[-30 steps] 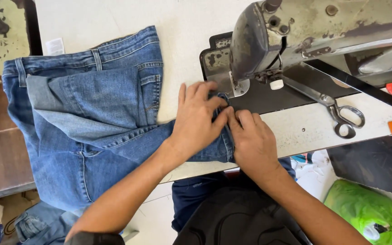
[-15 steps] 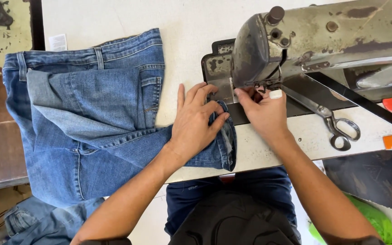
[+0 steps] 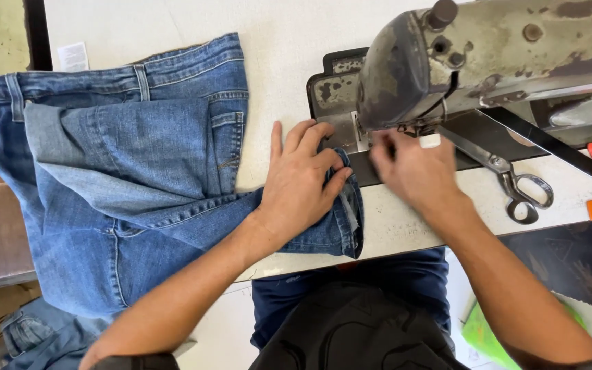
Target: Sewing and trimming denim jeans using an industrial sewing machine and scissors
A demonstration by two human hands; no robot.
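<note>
Blue denim jeans (image 3: pixel 125 185) leg hem pinned flat by open left hand (image 3: pixel 299 181) at worktop's near edge; right hand (image 3: pixel 412 168) blurred beneath grey metal sewing machine head (image 3: pixel 405 72), grip unclear; no seam visibly sewn yet.

We are in a tailoring workshop: a worn industrial sewing machine (image 3: pixel 488 62) on a white worktable (image 3: pixel 173 27), scissors (image 3: pixel 515 185) beside it, jeans (image 3: pixel 125 178) spread out.

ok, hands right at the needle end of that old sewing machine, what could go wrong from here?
1. The right hand sits directly under the worn grey metal sewing machine head; its fingers could be caught if the machine starts.
2. The left hand pins only the hem of the blue denim jeans; the bulk hanging off the white table may drag the fabric askew.
3. Steel scissors lie close to the right wrist.
</note>
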